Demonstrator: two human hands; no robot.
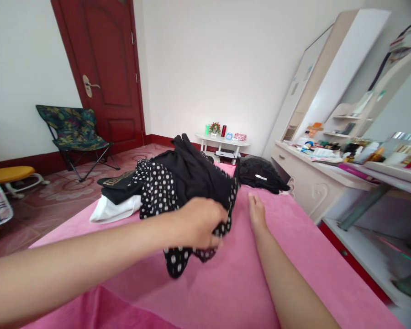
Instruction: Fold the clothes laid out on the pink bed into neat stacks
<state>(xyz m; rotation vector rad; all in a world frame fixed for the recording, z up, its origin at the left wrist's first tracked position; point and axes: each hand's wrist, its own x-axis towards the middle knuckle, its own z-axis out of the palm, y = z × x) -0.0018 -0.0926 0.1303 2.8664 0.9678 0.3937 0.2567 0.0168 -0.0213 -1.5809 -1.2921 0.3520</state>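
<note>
My left hand (200, 224) is closed on a black garment with white polka dots (164, 187), lifting its bunched edge off the pink bed cover (294, 256). Plain black fabric (195, 167) rises in a heap behind the dotted part. My right hand (256, 211) lies flat on the pink cover just right of the garment, fingers stretched out, holding nothing. A folded pile of black and white clothes (118, 198) sits to the left of the dotted garment. Another black garment (260, 173) lies farther back on the bed.
A white dresser (304, 183) with bottles and clutter runs along the right side. A small white table (222, 144) stands by the far wall, next to a dark red door (106, 68). A folding chair (75, 132) and a yellow stool (12, 176) are on the left.
</note>
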